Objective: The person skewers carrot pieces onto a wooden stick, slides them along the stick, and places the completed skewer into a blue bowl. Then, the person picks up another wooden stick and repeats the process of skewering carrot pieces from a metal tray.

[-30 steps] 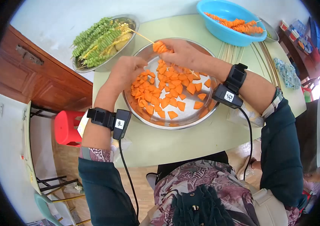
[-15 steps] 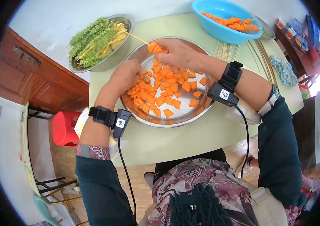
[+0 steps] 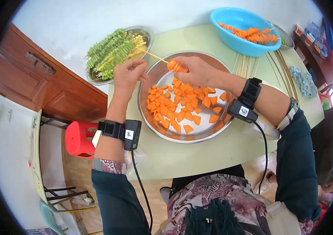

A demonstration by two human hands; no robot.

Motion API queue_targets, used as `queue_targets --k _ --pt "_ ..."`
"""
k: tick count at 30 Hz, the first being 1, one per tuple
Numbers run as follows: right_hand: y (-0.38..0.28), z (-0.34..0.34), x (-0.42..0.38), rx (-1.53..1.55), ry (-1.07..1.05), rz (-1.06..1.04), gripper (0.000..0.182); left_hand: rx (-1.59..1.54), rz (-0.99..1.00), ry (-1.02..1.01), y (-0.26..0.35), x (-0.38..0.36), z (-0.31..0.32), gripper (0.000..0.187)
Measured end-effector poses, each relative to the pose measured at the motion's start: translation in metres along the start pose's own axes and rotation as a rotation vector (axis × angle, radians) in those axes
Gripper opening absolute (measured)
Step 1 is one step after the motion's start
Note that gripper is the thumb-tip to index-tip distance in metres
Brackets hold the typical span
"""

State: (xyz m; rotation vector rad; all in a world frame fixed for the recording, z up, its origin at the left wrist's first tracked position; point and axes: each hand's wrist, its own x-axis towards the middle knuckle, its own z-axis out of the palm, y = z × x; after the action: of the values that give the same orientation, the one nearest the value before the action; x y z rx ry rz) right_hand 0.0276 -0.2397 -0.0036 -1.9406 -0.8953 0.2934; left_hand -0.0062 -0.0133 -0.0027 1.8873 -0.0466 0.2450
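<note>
My right hand [image 3: 197, 72] grips a wooden skewer [image 3: 155, 56] threaded with orange carrot pieces [image 3: 177, 66]; its bare end points up and left. My left hand [image 3: 129, 78] is raised beside that bare end, left of the basin, fingers curled together. Whatever it may hold is hidden. Under my right hand stands a wide metal basin [image 3: 166, 138] with many loose cut carrot pieces [image 3: 170, 105] in it.
At the back left, a metal bowl [image 3: 149, 35] holds skewers of sliced green vegetable [image 3: 111, 49]. A blue basin [image 3: 229, 41] with carrot skewers [image 3: 252, 34] stands at the back right. Bare skewers [image 3: 245, 65] and a patterned cloth [image 3: 303, 81] lie nearby. A red stool [image 3: 78, 139] stands left.
My left hand has lifted out of the basin and moved up beside the skewer's bare end. My right hand still holds the carrot skewer. The whole view has shifted slightly.
</note>
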Motion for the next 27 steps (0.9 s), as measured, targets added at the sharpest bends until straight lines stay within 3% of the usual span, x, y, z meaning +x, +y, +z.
queue_targets --k 2,10,23,27 --pt "-0.001 0.001 -0.001 -0.004 0.000 -0.006 0.033 -0.176 0.054 0.074 -0.002 0.001 -0.003 0.020" --pt "0.004 0.008 -0.004 -0.160 0.000 -0.166 0.034 -0.302 0.035 0.212 -0.008 0.006 -0.014 0.025" --pt "0.000 0.005 -0.006 -0.249 -0.052 -0.154 0.036 -0.384 0.047 0.256 -0.006 0.007 -0.016 0.025" --pt "-0.004 0.004 -0.007 -0.212 -0.080 -0.062 0.035 -0.352 0.055 0.265 -0.006 0.008 -0.016 0.024"
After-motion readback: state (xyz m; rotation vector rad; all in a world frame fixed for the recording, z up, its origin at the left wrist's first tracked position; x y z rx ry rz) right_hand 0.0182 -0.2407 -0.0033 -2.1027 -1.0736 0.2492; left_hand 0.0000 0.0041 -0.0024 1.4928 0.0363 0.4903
